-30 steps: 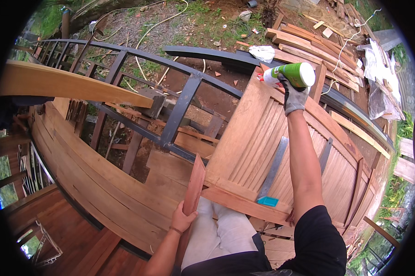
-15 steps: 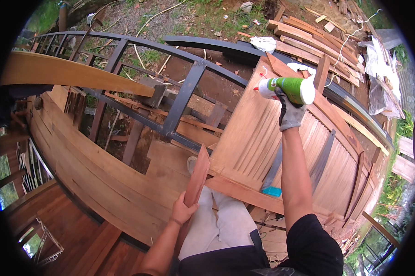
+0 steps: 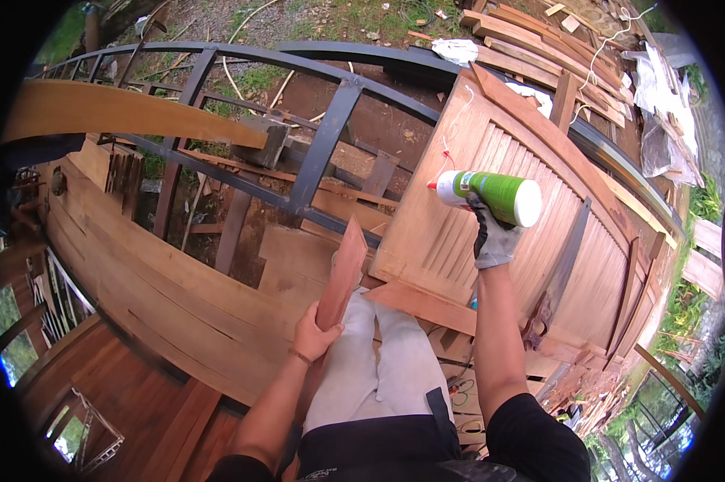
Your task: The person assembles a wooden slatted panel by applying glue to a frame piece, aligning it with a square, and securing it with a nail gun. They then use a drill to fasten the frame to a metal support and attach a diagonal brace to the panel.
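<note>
My bare left hand point(image 3: 316, 332) is closed around a reddish wooden board point(image 3: 342, 277) whose far end is cut to a point. The board slants up beside my left leg. My gloved right hand point(image 3: 493, 237) grips a green and white glue bottle point(image 3: 495, 193), tipped on its side with its red nozzle toward the left. Bottle and hand are held above a slatted wooden panel point(image 3: 415, 209). On the panel, right of my forearm, lies a handsaw point(image 3: 570, 257) with a dark blade and brown handle. A little teal shows beside my right forearm; its owner is hidden.
A dark metal frame point(image 3: 326, 145) runs across the far side. Wide wooden planks point(image 3: 186, 289) lie at left, below a curved yellowish beam point(image 3: 129, 112). Stacked lumber point(image 3: 531, 64) and plastic sheeting point(image 3: 660, 120) are at the far right. A loose wooden strip point(image 3: 423, 305) crosses the panel's near edge.
My right hand has brought the glue bottle nearer to me and slightly left, lower over the panel. The left hand still holds the board, shifted only slightly.
</note>
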`<state>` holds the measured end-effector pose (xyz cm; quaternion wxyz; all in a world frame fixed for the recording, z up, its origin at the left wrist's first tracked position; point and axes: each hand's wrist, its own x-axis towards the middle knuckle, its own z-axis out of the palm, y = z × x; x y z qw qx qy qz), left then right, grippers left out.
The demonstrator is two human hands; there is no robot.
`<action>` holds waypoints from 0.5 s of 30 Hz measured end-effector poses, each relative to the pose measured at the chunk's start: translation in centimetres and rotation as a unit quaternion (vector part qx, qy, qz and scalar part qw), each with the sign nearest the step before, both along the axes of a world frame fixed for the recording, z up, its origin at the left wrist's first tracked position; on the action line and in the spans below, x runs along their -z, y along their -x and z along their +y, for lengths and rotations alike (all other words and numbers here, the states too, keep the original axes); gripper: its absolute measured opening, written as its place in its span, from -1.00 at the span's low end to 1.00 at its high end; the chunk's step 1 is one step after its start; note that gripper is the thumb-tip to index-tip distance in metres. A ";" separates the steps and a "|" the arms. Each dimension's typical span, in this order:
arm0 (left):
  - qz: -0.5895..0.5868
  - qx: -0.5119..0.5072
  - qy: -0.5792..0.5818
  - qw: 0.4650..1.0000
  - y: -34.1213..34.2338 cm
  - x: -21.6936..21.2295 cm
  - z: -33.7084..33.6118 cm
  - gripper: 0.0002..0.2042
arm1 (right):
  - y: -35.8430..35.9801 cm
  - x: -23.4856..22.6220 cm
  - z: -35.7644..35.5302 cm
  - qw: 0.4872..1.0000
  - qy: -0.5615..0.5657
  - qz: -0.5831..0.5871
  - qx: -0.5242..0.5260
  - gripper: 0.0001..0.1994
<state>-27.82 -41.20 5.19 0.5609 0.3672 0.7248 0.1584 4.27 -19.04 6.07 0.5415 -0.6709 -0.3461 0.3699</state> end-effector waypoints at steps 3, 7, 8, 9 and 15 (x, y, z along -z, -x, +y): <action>0.026 -0.001 -0.036 0.999 1.1 0.5 1.9 -0.31 | 1.9 -1.2 -2.5 1.000 0.022 0.019 0.010 -0.44; -0.006 -0.018 -0.067 0.998 2.4 0.3 5.8 -0.35 | 3.3 -2.1 -6.8 0.999 0.037 0.017 -0.026 -0.48; -0.006 -0.021 -0.068 0.997 2.4 0.0 6.9 -0.36 | 3.5 -1.8 -8.0 0.999 0.040 0.008 -0.034 -0.49; -0.005 -0.025 -0.068 0.997 2.5 -0.3 7.9 -0.38 | 3.8 -2.1 -9.0 0.997 0.052 0.032 -0.042 -0.49; -0.012 -0.043 -0.080 0.996 2.4 -0.1 9.9 -0.38 | 6.0 -2.7 -14.6 0.988 0.125 0.033 -0.089 -0.45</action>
